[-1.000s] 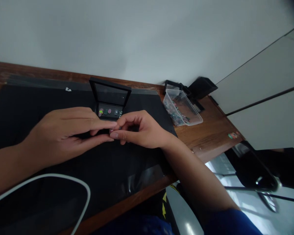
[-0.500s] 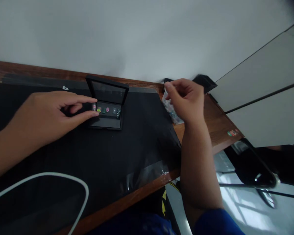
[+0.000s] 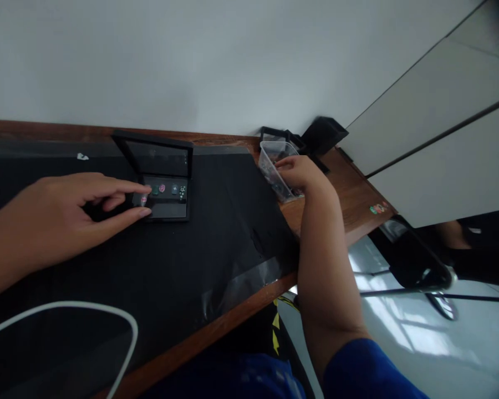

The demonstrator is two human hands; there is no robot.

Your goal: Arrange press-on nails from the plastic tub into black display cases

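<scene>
A small black case [image 3: 166,210] stands open on the black mat [image 3: 199,260], its lid upright, with several small coloured pieces in a row inside. My left hand [image 3: 66,216] reaches to the case's left end, forefinger and thumb pinched together at a small pink piece [image 3: 143,199]. My right hand [image 3: 301,173] is down in a clear plastic tub [image 3: 272,160] of small pieces at the mat's right edge; its fingers are curled and what they hold is hidden.
The mat lies on a wooden desk [image 3: 353,199] against a white wall. Black frames [image 3: 322,133] sit behind the tub. A white cable [image 3: 87,310] loops at the near left. A black chair [image 3: 416,266] stands right of the desk.
My two hands, together in front of the case a second ago, have parted. The left went to the case's left end. The right swung to the tub and dropped into it.
</scene>
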